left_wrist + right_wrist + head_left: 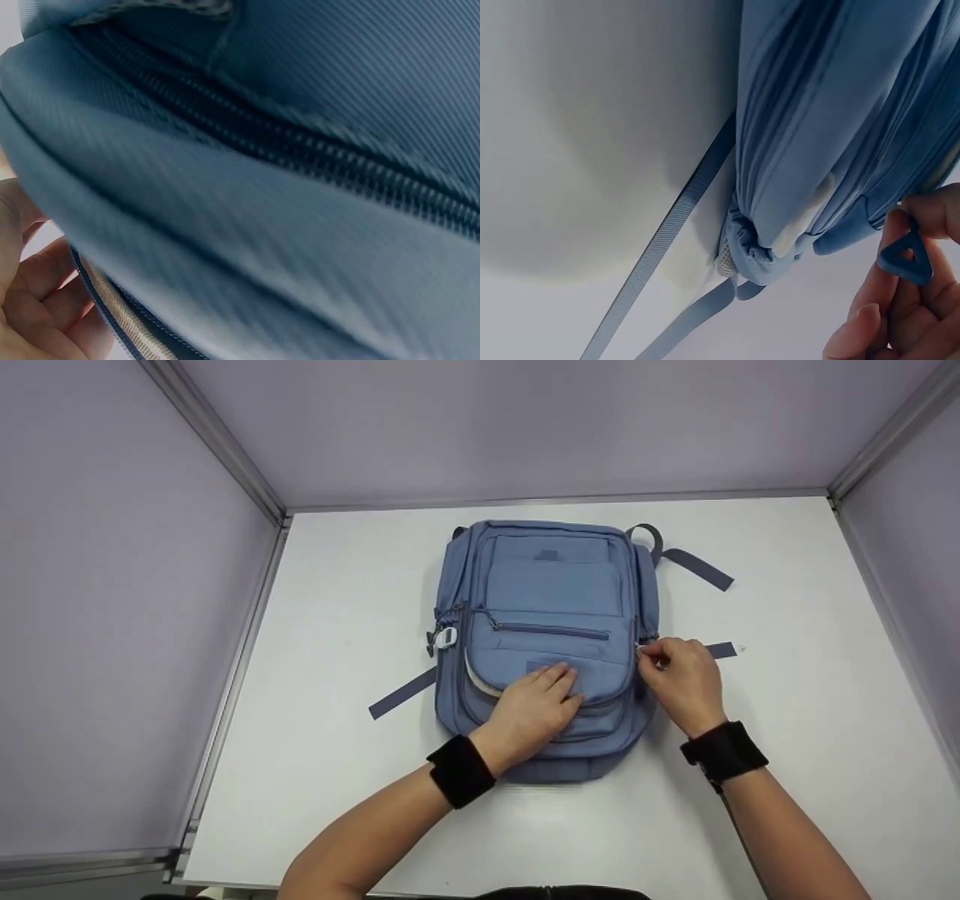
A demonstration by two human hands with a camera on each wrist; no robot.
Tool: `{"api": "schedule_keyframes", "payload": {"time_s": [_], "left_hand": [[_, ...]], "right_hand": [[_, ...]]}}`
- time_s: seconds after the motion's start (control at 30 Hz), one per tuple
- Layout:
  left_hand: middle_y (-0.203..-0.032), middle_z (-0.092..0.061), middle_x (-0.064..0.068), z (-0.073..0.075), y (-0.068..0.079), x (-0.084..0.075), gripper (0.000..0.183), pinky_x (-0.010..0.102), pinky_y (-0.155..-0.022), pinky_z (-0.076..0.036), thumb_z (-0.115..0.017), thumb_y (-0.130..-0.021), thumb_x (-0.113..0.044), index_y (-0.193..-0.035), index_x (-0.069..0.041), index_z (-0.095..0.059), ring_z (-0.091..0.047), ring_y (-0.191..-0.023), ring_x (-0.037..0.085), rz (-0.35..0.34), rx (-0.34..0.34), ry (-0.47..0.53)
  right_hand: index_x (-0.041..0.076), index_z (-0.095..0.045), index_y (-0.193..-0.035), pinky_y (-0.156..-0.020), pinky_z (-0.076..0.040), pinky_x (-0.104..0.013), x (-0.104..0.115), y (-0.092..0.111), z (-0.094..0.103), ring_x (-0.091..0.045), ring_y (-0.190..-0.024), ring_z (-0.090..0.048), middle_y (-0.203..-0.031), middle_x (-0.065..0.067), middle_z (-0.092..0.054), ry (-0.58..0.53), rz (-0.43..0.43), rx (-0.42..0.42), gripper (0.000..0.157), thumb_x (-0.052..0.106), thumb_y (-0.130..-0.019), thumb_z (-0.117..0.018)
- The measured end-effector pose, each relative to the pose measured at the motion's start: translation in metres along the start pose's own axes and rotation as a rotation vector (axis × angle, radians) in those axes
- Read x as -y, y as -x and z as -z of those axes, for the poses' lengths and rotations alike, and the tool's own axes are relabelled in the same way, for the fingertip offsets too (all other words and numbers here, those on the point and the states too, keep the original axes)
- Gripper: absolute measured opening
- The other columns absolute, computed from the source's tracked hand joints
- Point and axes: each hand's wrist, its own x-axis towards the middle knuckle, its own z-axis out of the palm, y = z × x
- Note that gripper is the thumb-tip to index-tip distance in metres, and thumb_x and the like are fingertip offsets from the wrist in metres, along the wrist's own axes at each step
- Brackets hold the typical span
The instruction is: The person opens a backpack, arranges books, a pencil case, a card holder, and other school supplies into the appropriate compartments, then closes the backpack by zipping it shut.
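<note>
A blue backpack (559,585) lies front up on a white table, with its top toward the back wall. My left hand (531,709) rests on the lower front pocket, fingers extended over the cloth. At the right side of that pocket, my right hand (684,679) pinches a zipper pull (906,259) between thumb and fingertips. The pull is blue with a triangular loop. Along the pocket's left lower edge the zipper is open, and a pale lining (484,681) shows. My left fingers (56,296) appear beside this open zipper edge in the left wrist view.
A white tag (446,638) hangs at the backpack's left side. Loose straps (403,694) stick out on both sides, one strap (699,568) at the upper right. A short horizontal zipper (553,631) crosses the front. Pale panels (525,427) wall the table.
</note>
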Motion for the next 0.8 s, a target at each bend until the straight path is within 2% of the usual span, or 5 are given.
{"api": "schedule_keyframes", "payload": {"time_s": [0.2,0.37,0.6,0.8], "left_hand": [[-0.131,-0.068,0.012,-0.001,0.001,0.001,0.024,0.038,-0.103,-0.050,-0.064,-0.098,-0.014,-0.117,-0.018,-0.079,-0.061,-0.126,0.027,0.009,-0.029,0.031],[-0.131,-0.068,0.012,0.000,0.001,0.002,0.023,0.038,-0.102,-0.051,-0.065,-0.098,-0.015,-0.117,-0.018,-0.079,-0.061,-0.127,0.027,0.013,-0.030,0.045],[-0.130,-0.068,0.011,-0.001,0.001,0.000,0.023,0.038,-0.103,-0.050,-0.065,-0.099,-0.015,-0.116,-0.018,-0.079,-0.060,-0.127,0.026,0.013,-0.025,0.035],[-0.129,-0.069,0.011,-0.004,0.001,0.001,0.021,0.038,-0.101,-0.051,-0.067,-0.098,-0.016,-0.114,-0.018,-0.080,-0.061,-0.125,0.026,0.024,-0.050,0.030]], "right_hand": [[0.005,-0.076,-0.089,-0.069,-0.042,-0.039,0.010,0.020,0.008,-0.024,-0.077,-0.058,-0.080,-0.007,-0.069,-0.018,-0.048,0.057,0.007,0.012,-0.086,-0.077],[0.004,-0.074,-0.086,-0.068,-0.043,-0.039,0.019,0.035,0.012,-0.022,-0.075,-0.057,-0.078,-0.004,-0.067,-0.028,-0.049,0.088,0.009,0.014,-0.086,-0.076],[0.007,-0.073,-0.084,-0.063,-0.044,-0.036,0.032,0.050,0.013,-0.017,-0.070,-0.055,-0.075,-0.001,-0.063,-0.013,-0.011,0.109,0.005,0.009,-0.082,-0.077],[0.014,-0.070,-0.079,-0.061,-0.043,-0.033,0.048,0.061,0.009,-0.011,-0.067,-0.052,-0.073,0.005,-0.059,-0.025,0.074,0.145,0.011,0.009,-0.082,-0.079]]}}
